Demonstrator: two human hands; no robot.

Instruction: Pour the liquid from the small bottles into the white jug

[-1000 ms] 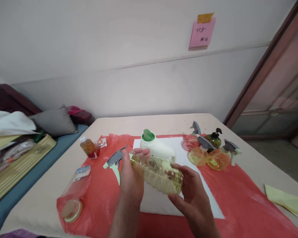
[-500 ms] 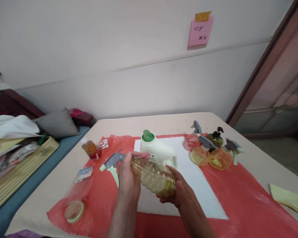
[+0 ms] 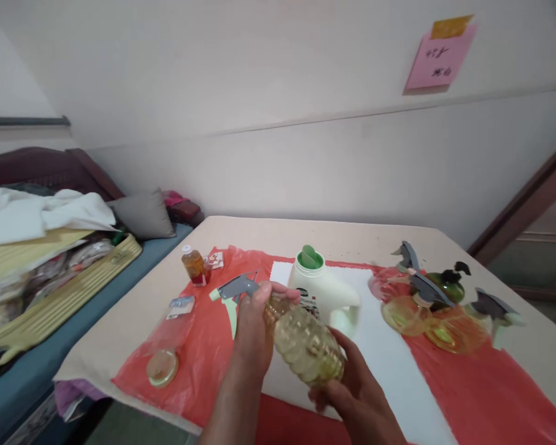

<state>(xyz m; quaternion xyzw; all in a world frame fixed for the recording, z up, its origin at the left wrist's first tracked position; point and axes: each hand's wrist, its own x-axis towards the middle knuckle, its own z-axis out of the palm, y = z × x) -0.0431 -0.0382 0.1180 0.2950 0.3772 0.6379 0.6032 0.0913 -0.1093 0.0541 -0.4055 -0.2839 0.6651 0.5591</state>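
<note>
Between my hands a yellowish clear, ribbed spray bottle (image 3: pixel 308 346) lies tilted, its grey trigger head (image 3: pixel 237 287) pointing left. My left hand (image 3: pixel 254 324) is closed around the neck end. At the base, my right hand (image 3: pixel 354 389) grips the bottle with bent fingers. Just behind it stands a pale green-white jug (image 3: pixel 331 293) with a handle, its mouth uncapped and a green scoop-like piece (image 3: pixel 308 256) sitting in it. The jug is partly hidden by the bottle and my left fingers.
Several spray bottles (image 3: pixel 458 330) cluster at the right. A brown liquid bottle (image 3: pixel 194 266) stands at the back left, a round lid (image 3: pixel 162 368) nearer. A white sheet (image 3: pixel 393 371) lies over red plastic (image 3: pixel 495 383) on the table. Left is a bed (image 3: pixel 167 247).
The view has swung left, so things appear further right. Both hands still hold the spray bottle, whose base now points more toward me.
</note>
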